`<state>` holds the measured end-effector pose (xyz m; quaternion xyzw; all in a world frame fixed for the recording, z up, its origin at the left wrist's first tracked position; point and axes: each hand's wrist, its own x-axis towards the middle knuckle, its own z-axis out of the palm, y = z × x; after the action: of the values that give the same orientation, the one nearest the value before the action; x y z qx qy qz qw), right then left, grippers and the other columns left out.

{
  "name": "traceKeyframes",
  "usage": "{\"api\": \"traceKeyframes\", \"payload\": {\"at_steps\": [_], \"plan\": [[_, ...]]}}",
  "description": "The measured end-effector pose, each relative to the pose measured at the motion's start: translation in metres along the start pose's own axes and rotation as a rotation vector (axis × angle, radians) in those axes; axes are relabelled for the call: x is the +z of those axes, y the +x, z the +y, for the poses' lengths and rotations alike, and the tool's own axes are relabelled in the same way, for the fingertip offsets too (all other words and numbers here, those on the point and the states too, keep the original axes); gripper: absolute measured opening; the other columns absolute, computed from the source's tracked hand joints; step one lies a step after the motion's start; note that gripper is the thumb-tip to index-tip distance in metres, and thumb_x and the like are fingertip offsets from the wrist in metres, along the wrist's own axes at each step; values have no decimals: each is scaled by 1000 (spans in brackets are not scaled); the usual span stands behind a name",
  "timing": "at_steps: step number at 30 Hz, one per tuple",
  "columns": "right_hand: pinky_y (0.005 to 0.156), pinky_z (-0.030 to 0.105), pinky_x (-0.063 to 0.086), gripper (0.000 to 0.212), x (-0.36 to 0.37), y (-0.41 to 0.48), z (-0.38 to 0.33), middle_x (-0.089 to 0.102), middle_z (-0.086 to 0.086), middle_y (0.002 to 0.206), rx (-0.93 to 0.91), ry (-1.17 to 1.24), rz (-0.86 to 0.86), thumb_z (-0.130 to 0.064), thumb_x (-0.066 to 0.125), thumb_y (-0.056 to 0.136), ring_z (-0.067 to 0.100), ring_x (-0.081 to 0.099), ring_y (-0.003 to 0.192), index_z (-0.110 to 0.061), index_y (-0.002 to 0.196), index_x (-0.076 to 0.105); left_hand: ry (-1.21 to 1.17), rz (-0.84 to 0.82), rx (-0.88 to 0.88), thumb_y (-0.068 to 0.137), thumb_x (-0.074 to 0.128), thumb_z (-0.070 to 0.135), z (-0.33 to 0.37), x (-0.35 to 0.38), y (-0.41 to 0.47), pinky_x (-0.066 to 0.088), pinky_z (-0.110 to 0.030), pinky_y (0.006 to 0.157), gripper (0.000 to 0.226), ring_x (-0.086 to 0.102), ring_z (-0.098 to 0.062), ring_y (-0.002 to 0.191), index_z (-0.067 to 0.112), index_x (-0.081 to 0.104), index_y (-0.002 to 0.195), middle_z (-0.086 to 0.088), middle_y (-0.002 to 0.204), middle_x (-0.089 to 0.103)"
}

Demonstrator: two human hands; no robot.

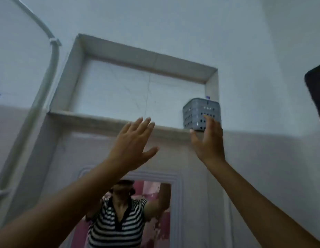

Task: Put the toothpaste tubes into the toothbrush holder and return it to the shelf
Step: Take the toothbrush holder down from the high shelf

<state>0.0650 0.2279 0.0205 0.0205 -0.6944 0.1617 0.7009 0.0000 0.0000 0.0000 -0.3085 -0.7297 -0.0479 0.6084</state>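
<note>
A grey perforated toothbrush holder (196, 112) stands upright at the right end of the recessed wall shelf (105, 119), against the niche's right wall. A small blue-and-white tip (207, 97) pokes above its rim; the tubes inside are otherwise hidden. My right hand (208, 142) is raised in front of the holder's lower right corner, fingers straight and apart, touching or just in front of it. My left hand (132, 140) is lifted below the shelf's front edge, fingers spread, holding nothing.
A mirror (130, 212) below the shelf reflects a person in a striped shirt with raised arms. A white pipe (48, 72) runs down the wall at left. A dark object (317, 97) hangs at the right edge.
</note>
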Motion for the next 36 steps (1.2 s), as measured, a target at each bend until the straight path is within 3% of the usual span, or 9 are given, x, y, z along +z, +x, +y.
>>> {"api": "traceKeyframes", "payload": {"at_steps": [3,8,14,18,23,27,30,32,36], "plan": [[108,54,46,77,3,37,7,38,20,150,197,-33,-35,-33,73,90,39,40,137,-9,150,32,17,-97,-31,78,11,73,-9,22,16,17,-46,123,95,12,-24,152,16,16,155,-5,164,14],[110,57,45,105,22,83,16,34,19,150,490,4,-118,-51,81,78,42,43,137,-14,154,19,19,4,-14,85,24,70,-17,52,24,17,-47,122,86,21,-26,150,18,21,154,-4,161,26],[115,59,32,136,44,99,4,23,19,161,511,-147,-91,-70,82,67,40,31,146,-27,162,-4,-33,86,-33,87,30,64,-16,68,19,18,-47,122,81,19,-26,150,17,24,153,-5,160,28],[111,60,39,122,45,115,-5,23,19,156,468,-94,-142,-60,87,68,41,33,144,-45,159,7,-61,88,-21,86,29,64,-17,67,20,16,-46,123,81,18,-25,150,19,24,153,-4,160,29],[106,57,48,99,20,110,-15,32,16,143,352,21,-75,-54,89,66,40,42,134,-44,146,32,-63,33,-32,83,18,67,-15,55,21,11,-42,123,85,16,-23,151,21,20,154,-2,161,26],[94,41,53,95,-18,85,-36,36,11,131,230,165,-52,-51,87,69,38,51,124,-40,145,31,-104,-70,-90,72,-2,81,-8,32,25,14,-40,122,102,18,-20,150,23,21,153,0,161,25],[97,46,58,87,-52,54,-52,39,5,128,211,343,-121,-50,89,66,32,56,117,-46,134,34,-429,-146,-199,69,-6,89,6,0,25,29,-42,115,113,38,-23,142,20,40,145,-6,153,43],[88,53,63,86,-69,21,-55,47,3,134,220,465,-191,-56,89,55,30,61,115,-52,123,38,-883,-178,-329,65,10,93,19,-19,16,31,-48,116,110,47,-23,134,22,48,140,-7,146,51],[85,46,65,94,-76,-78,-45,55,1,138,175,607,-337,-52,91,51,23,67,116,-44,127,38,-1403,-212,-495,68,21,86,63,-45,-43,46,-44,101,79,65,-11,107,41,63,117,4,116,71]]}}
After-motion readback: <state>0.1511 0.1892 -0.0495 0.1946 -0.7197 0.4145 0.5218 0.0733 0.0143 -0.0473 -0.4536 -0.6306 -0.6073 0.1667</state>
